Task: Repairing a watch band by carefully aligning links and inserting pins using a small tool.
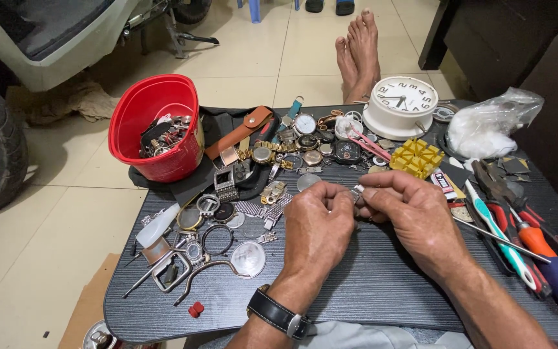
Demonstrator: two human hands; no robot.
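Observation:
My left hand [318, 226] and my right hand [414, 216] meet above the middle of the dark grey table [369, 291]. Together they pinch a small silvery watch part [358, 191] between their fingertips; most of it is hidden by the fingers. A black-strapped wristwatch [279, 315] is on my left wrist. Just beyond the hands lies a heap of watches and watch parts [292, 152].
A red bucket [156, 126] of watch pieces stands at the back left. A white alarm clock [400, 106], a yellow plastic holder [416, 157] and a plastic bag [492, 126] sit at the back right. Screwdrivers, pliers and a toothbrush [524, 242] lie right. Watch cases and rings [201, 239] lie left.

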